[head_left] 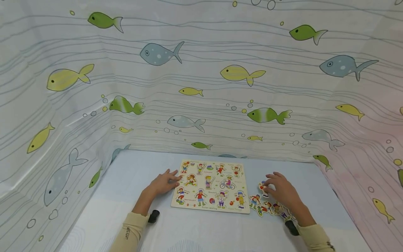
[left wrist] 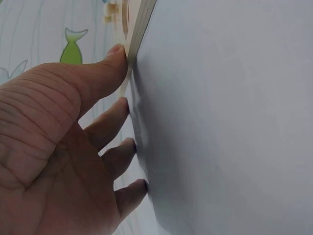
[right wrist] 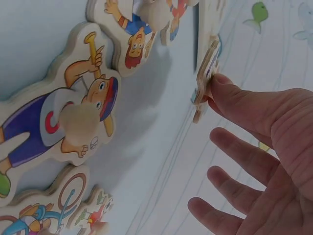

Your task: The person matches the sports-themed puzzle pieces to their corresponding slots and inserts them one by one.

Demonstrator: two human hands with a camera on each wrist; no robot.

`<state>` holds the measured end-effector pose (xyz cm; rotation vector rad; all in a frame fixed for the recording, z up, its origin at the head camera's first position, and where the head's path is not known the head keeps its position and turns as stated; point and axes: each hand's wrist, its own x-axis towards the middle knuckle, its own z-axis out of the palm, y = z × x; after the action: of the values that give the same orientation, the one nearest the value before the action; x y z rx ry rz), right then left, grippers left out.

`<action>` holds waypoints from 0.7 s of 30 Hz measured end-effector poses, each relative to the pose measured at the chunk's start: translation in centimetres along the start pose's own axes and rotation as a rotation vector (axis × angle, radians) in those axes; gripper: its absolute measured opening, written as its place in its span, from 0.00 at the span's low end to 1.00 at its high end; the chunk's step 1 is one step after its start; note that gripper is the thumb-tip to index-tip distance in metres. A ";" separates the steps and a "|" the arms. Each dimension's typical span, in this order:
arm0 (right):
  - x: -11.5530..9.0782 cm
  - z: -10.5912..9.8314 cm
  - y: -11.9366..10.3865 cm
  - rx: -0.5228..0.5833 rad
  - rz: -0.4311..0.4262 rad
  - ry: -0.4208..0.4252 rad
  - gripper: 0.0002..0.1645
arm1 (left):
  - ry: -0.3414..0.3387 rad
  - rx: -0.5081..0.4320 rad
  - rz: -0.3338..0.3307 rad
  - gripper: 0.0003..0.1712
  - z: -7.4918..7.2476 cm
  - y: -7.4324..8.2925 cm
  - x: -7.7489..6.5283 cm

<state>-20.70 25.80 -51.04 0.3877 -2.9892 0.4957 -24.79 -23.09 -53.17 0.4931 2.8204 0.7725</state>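
Observation:
A wooden puzzle board (head_left: 204, 209) printed with children playing sports lies flat on the table. My left hand (head_left: 163, 182) is at its left edge. In the left wrist view the thumb (left wrist: 113, 61) touches the board's side and the other fingers are spread down to the table. My right hand (head_left: 281, 190) pinches a small wooden puzzle piece (right wrist: 206, 73) by thumb and index finger, right of the board; its other fingers are loosely extended. Under and beside that hand lie several loose pieces, among them a baseball player piece (right wrist: 41, 127) with a round wooden knob.
The loose pieces (head_left: 267, 207) are bunched by the board's lower right corner, some overlapping. A pale cloth covers the table (head_left: 201, 231). Fish-patterned sheeting (head_left: 214, 129) closes off the back and both sides. Each wrist carries a small black camera (head_left: 153, 216).

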 end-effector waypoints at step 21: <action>-0.2 0.2 -2.9 0.006 -0.066 -0.011 0.04 | 0.003 0.001 0.012 0.22 0.1 -0.1 0.0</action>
<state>-19.79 23.13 -50.32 0.4887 -2.9753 0.4977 -24.80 -23.07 -53.31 0.5101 2.8229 0.7754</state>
